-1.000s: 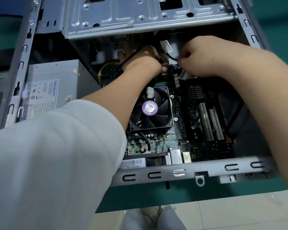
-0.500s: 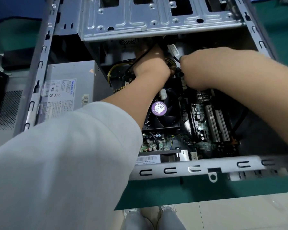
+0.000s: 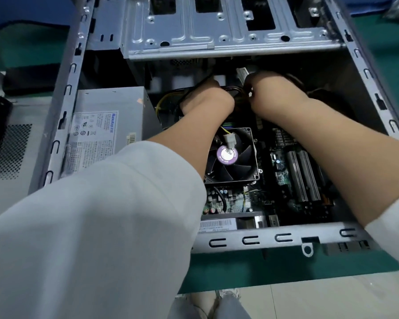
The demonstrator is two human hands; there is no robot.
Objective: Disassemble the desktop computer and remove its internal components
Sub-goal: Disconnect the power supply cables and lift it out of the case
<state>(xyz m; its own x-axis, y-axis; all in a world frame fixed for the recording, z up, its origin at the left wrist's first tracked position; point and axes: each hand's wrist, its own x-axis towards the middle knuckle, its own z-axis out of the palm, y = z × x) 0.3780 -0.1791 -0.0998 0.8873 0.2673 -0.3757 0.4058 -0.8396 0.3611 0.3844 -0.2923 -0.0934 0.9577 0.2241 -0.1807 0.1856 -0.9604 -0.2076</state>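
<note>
I am looking down into the open computer case (image 3: pixel 258 240), which lies on its side on a green surface (image 3: pixel 251 272). Both of my hands are deep inside, at about twelve o'clock from the black cooling fan (image 3: pixel 230 155) at the middle of the circuit board (image 3: pixel 283 171).

Compared with a second ago, my hands have drawn closer together and pushed further under the metal drive cage (image 3: pixel 217 40). The right hand (image 3: pixel 274 93) has moved off the board area beside the fan and up to the bundle of wires (image 3: pixel 236 90), nearly touching the left hand (image 3: pixel 207 97). My view has also tipped nearer to the case.

The left grip is curled around the bundle of dark and yellow wires. The right grip is clenched at the same spot, just below a white plug (image 3: pixel 242 73), but its fingertips face away from me, so I cannot tell what it holds.

At nine o'clock from the fan, the grey power supply (image 3: pixel 108 125) sits in its corner, with yellow wires (image 3: pixel 165 100) looping from it toward my left hand. The board, fan and power supply are all in place in the case.

My judgement: I am working a power connector loose with both hands, an early step, with every main part yet to come out.
</note>
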